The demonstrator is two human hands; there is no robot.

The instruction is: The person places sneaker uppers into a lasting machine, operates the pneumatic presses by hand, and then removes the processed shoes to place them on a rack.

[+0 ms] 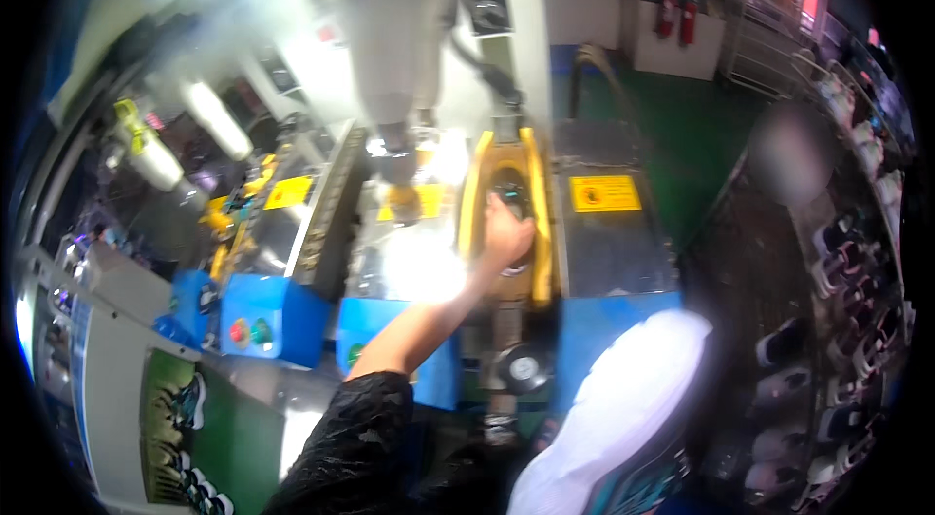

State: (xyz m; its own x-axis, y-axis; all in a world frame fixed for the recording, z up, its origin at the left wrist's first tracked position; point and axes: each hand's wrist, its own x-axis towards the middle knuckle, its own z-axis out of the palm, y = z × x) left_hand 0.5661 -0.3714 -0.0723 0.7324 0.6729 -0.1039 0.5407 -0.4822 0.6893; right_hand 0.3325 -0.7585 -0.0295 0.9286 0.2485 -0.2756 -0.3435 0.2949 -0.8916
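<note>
My left hand (pixel 508 236) reaches forward between the yellow side bars (pixel 539 223) of a machine. Its fingers close on a dark piece with a small teal mark, which looks like a shoe (pixel 509 186); the hand covers much of it. At the lower right, close to me, a shoe (pixel 623 398) is held up with its thick white sole turned toward me, its dark and teal upper partly showing below. A bit of skin from my right hand (pixel 547 431) shows at the shoe's left edge; the rest is hidden behind the shoe.
Blue control boxes (pixel 273 320) with red and green buttons front the machine row. A metal cover with a yellow label (pixel 605 193) stands right of the bars. A rack of shoes (pixel 838 320) lines the right side. More shoes (pixel 192 403) lie at lower left. Fire extinguishers (pixel 688 23) stand at the back.
</note>
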